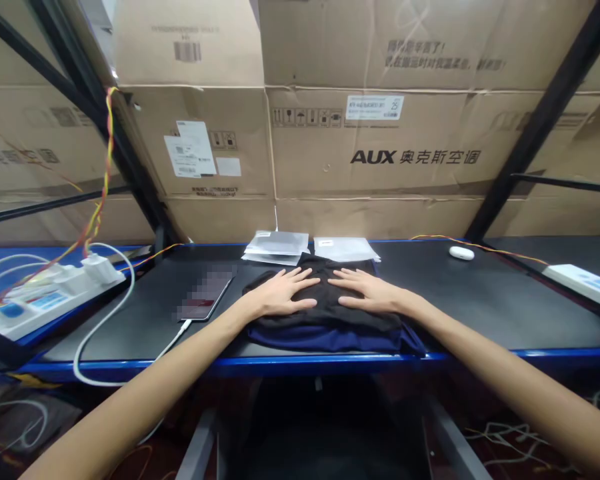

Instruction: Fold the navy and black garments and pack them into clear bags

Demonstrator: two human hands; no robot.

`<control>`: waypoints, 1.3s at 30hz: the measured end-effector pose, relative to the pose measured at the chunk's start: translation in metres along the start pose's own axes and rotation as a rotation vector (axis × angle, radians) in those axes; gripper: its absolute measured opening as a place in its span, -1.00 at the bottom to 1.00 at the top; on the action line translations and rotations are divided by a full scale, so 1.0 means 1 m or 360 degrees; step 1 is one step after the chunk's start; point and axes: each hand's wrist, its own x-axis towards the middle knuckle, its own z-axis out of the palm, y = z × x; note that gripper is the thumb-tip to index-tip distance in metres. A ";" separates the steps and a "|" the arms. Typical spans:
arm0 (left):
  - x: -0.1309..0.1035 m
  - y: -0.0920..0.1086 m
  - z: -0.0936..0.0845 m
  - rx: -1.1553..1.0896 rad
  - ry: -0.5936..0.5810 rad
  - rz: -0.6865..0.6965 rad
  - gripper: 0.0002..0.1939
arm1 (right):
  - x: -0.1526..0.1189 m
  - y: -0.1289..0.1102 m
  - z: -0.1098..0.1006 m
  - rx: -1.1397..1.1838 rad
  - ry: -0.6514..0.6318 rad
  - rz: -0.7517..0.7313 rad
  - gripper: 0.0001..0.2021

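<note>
A black piece of cloth (325, 313), perhaps a garment, lies spread near the front edge of the table. Beneath it, a dark blue cloth (325, 338) shows along the front and at the right corner. My left hand (287, 292) rests flat on the black cloth's left half, fingers spread. Mirroring it, my right hand (367, 291) presses flat on the right half, fingers also apart. Both palms face down, and a narrow strip of cloth shows between the hands. What lies under the palms is hidden.
Behind the cloth are flat plastic packets (275, 247) and another packet (347, 249). A phone (207, 297) on a white cable lies left. A white earbud case (461, 253) sits right. Power strips (55, 293) flank the black tabletop (430, 280); cardboard (310, 160) stands behind.
</note>
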 end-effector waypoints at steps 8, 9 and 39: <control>-0.001 0.001 0.000 0.0018 -0.0016 -0.0016 -0.32 | -0.004 0.001 -0.003 -0.0066 -0.0018 0.0077 -0.35; -0.001 0.001 -0.001 0.0013 -0.0008 -0.0017 -0.33 | -0.005 0.002 -0.003 -0.0064 -0.0010 0.0074 -0.35; 0.037 -0.009 -0.042 0.0686 0.0972 -0.0270 -0.40 | -0.006 0.016 -0.005 -0.0077 0.0251 0.0046 -0.44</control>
